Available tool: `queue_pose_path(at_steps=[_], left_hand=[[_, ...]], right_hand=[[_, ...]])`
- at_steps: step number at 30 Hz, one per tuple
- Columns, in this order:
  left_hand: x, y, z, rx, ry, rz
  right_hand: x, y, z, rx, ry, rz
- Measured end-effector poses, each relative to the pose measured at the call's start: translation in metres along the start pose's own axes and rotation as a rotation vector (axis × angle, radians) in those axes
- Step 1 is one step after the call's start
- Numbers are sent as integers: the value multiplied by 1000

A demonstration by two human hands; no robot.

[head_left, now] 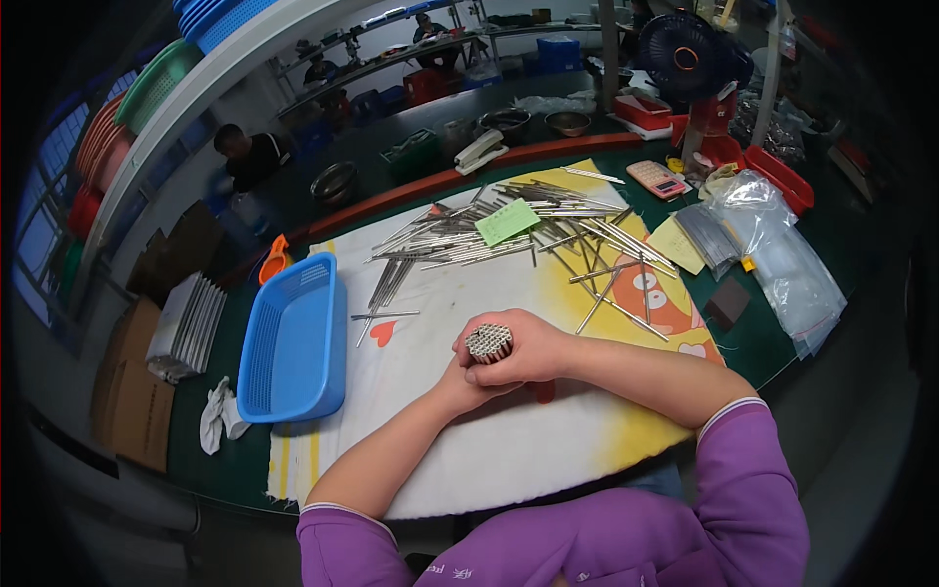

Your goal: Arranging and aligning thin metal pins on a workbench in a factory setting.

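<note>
Rod bundle at mid cloth: near edge at 6 o'clock, open run at 8, loose rods at 12. Blue basket at 9, inner floor showing. Right hand, left hand: grip closed round bundle.

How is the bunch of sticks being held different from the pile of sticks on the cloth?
The bunch is packed together, ends facing up; the pile lies sprawled, pointing many ways. The right hand grips the bunch, while the pile rests loose on the cloth with a green note on top. Both are thin, silvery sticks.
</note>
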State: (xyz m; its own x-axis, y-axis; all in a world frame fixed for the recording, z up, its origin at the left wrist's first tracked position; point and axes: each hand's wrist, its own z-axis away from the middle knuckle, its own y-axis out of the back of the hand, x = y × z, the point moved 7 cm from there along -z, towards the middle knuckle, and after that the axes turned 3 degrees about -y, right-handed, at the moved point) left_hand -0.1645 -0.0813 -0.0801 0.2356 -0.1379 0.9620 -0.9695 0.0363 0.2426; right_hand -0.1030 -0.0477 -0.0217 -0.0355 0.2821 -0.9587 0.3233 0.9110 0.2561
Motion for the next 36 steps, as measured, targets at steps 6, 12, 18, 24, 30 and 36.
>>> queue_pose_path(at_steps=[6, 12, 18, 24, 30, 36], left_hand=[[-4, -2, 3, -21, 17, 17], [-7, -5, 9, -1, -1, 34], [1, -4, 8, 2, -35, -20], [-8, -3, 6, -4, 2, -47], [1, -7, 3, -32, 17, -3], [-2, -7, 3, -38, 32, 38]], right_hand=[[0, -3, -1, -16, 10, -26], [-5, -5, 4, -22, 85, 43], [-5, -5, 3, -22, 114, 77], [-2, -4, 2, -58, 87, -35], [2, -2, -1, -91, 35, -73], [1, -2, -1, -99, -6, -86]])
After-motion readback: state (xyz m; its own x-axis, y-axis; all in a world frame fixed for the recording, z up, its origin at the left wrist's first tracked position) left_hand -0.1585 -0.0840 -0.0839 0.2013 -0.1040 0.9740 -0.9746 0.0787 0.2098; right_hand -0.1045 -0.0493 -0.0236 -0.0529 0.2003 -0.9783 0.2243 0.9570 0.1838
